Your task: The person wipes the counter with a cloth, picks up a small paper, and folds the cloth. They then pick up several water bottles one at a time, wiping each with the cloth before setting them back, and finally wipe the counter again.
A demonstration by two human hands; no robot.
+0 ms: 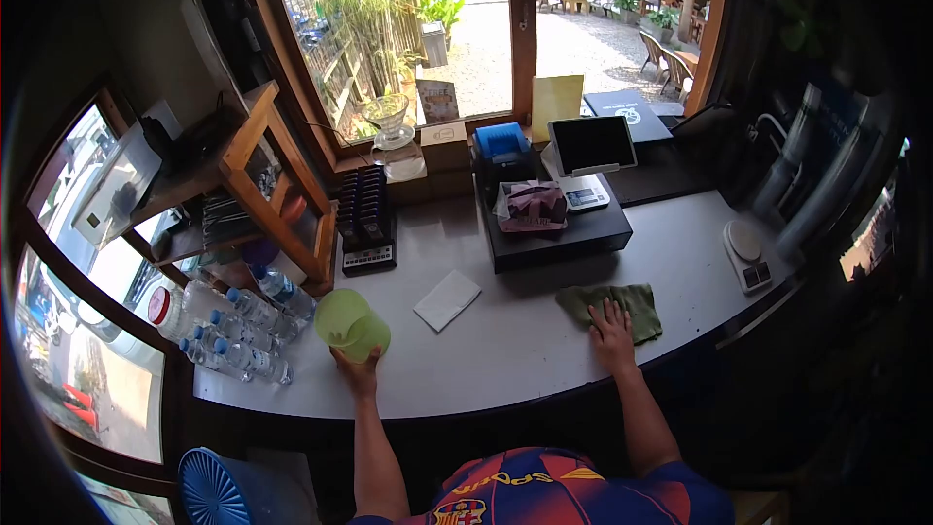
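My left hand (359, 367) is wrapped round the lower side of a light green plastic container (355, 324), which stands on the left part of the white counter (505, 360). My right hand (611, 332) lies flat with stretched fingers on a dark green cloth (637, 306), pressing it against the counter toward the right. Between the two hands, a folded white napkin (448, 301) lies on the counter, touched by neither.
Several water bottles (255, 358) stand left of the container, below a wooden shelf (282, 175). A black cash drawer (564, 249) with a tablet (593, 145) and a pink packet (534, 206) is at the back. A kitchen scale (747, 258) sits far right.
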